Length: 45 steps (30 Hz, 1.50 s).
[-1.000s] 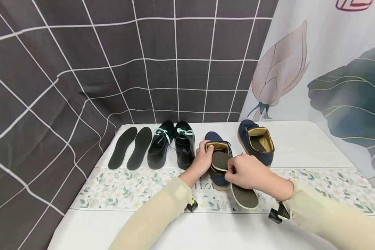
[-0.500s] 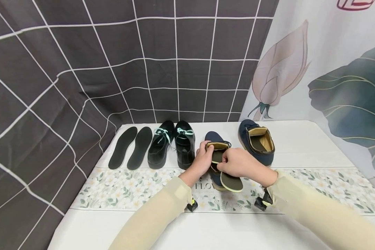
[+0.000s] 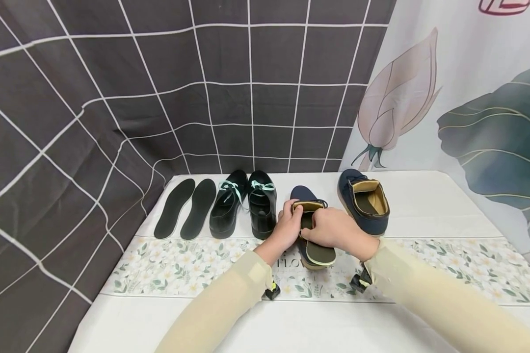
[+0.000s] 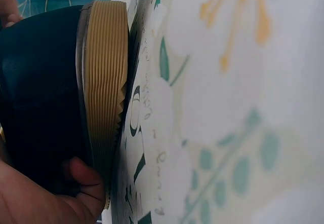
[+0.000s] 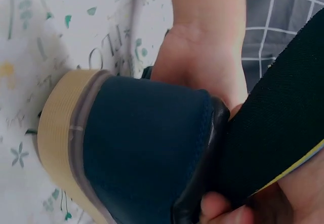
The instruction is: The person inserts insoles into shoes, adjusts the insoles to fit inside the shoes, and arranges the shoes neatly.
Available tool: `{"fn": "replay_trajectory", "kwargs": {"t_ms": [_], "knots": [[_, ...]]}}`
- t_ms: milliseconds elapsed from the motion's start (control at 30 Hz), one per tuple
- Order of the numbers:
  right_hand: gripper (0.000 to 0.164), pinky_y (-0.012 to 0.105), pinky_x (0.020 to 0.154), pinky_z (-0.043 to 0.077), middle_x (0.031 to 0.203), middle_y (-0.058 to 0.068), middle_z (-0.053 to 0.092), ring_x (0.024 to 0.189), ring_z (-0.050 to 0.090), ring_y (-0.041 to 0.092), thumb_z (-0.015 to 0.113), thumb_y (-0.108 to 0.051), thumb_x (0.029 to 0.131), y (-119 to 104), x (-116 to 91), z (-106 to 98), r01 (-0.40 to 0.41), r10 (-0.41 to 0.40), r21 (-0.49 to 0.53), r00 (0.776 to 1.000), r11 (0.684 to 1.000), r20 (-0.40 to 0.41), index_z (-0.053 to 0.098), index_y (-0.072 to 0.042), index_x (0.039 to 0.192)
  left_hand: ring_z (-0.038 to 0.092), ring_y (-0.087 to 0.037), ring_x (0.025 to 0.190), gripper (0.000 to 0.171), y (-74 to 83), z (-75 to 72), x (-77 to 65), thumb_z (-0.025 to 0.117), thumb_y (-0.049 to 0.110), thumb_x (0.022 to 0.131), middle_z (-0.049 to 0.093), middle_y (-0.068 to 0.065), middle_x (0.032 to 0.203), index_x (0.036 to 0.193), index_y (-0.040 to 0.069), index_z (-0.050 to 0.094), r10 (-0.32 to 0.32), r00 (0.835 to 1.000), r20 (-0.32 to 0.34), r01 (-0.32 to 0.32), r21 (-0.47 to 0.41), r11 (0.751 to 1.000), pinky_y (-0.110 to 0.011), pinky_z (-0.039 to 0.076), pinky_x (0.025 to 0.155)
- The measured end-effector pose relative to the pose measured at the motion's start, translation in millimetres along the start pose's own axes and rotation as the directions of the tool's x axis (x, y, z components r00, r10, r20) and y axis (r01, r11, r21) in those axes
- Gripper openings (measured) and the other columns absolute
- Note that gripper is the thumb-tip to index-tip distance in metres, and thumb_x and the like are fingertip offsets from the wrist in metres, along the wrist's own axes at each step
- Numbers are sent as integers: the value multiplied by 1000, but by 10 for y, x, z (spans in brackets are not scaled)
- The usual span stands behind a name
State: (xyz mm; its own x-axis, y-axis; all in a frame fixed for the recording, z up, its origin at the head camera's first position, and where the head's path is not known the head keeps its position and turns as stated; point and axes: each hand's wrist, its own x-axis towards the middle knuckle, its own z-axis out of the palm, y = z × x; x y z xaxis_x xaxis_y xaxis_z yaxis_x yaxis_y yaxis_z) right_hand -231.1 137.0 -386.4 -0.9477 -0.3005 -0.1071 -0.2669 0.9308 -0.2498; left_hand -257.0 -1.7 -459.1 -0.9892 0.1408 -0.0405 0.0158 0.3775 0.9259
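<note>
A navy blue lace-up shoe [image 3: 304, 193] with a tan ribbed sole [image 4: 106, 62] stands on the table, toe pointing away. My left hand [image 3: 287, 225] grips its left side, thumb over the edge of the opening. My right hand [image 3: 333, 228] pinches a dark insole [image 3: 321, 255] with a pale edge. The front of that insole lies inside the shoe; its heel end sticks out over the shoe's heel. In the right wrist view the insole [image 5: 283, 102] rises at a slant from the shoe's collar. The toe end of the insole is hidden inside.
The other navy shoe [image 3: 373, 224] stands to the right, an insole inside it. Left of the hands are two black shoes [image 3: 223, 223] with mint laces and two loose black insoles [image 3: 172, 211]. A floral strip [image 3: 181, 267] crosses the white table; a dark grid curtain [image 3: 221, 108] hangs behind.
My right hand has moved left and slightly away from me, sliding the insole deeper into the shoe; less of it sticks out now. The left hand has kept its grip on the shoe.
</note>
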Motion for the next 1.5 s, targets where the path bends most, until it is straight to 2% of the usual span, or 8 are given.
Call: {"fn": "replay_trajectory", "kwargs": {"t_ms": [167, 267, 400, 567, 800, 1033, 1233, 1500], "knots": [[45, 36, 47, 40, 62, 0, 58, 54, 55, 19, 61, -56, 89, -16, -115, -40, -7, 8, -99, 1000, 995, 7, 63, -13, 79, 46, -32, 130, 49, -16, -4, 2, 30, 49, 107, 43, -18, 141, 148, 23, 39, 4, 1000, -3, -4, 2, 1000, -51, 37, 111], [62, 37, 48, 41, 69, 3, 60, 57, 56, 20, 59, -68, 85, -60, -279, -91, -3, 1, -163, 1000, 987, -11, 63, -8, 102, 47, -31, 128, 50, -14, -6, -1, 30, 50, 107, 44, -18, 140, 148, 23, 39, 10, 1000, -3, -10, 5, 1000, -51, 38, 109], [83, 37, 43, 38, 65, 3, 58, 53, 55, 18, 58, -82, 76, -172, -546, -154, 22, -34, -231, 998, 973, -46, 60, -8, 115, 48, -31, 126, 49, 20, -5, -2, 31, 49, 107, 45, -17, 139, 147, 24, 40, 10, 1000, -20, -9, 20, 1000, -50, 39, 108], [83, 36, 41, 35, 58, -3, 52, 49, 52, 17, 61, -82, 72, -289, -783, -145, 75, -101, -303, 992, 950, -70, 56, -10, 113, 49, -33, 126, 48, 47, -9, -5, 31, 50, 107, 45, -17, 139, 148, 25, 40, 1, 999, -43, 0, 25, 1000, -51, 38, 109], [32, 36, 41, 32, 55, -5, 48, 49, 50, 17, 61, -48, 88, -283, -826, -59, 122, -181, -274, 963, 954, -201, 54, -19, 77, 49, -30, 126, 49, 7, 12, -17, 30, 51, 107, 45, -15, 139, 147, 26, 40, -18, 999, -34, 19, 19, 1000, -50, 38, 109], [32, 35, 45, 37, 53, -7, 42, 49, 48, 15, 57, -26, 92, -242, -816, -37, 199, -250, -225, 941, 954, -230, 44, -22, 63, 49, -32, 126, 48, 18, 11, -23, 30, 50, 107, 45, -17, 139, 147, 25, 41, -13, 999, -41, 14, 11, 1000, -51, 38, 109], [29, 35, 44, 37, 52, -6, 40, 46, 44, 15, 58, -23, 92, -238, -782, -30, 204, -258, -229, 936, 952, -239, 46, -18, 66, 50, -32, 125, 49, 21, 7, -30, 29, 51, 107, 45, -16, 138, 147, 25, 41, -13, 999, -33, 14, 13, 1000, -51, 39, 108], [18, 39, 46, 42, 58, 0, 52, 51, 55, 21, 55, -25, 93, -215, -703, 16, 154, -199, -208, 955, 966, -218, 63, -9, 93, 49, -31, 125, 51, 0, 14, -31, 29, 53, 106, 45, -16, 140, 148, 27, 40, -22, 999, -30, 22, 17, 1000, -50, 38, 108]]}}
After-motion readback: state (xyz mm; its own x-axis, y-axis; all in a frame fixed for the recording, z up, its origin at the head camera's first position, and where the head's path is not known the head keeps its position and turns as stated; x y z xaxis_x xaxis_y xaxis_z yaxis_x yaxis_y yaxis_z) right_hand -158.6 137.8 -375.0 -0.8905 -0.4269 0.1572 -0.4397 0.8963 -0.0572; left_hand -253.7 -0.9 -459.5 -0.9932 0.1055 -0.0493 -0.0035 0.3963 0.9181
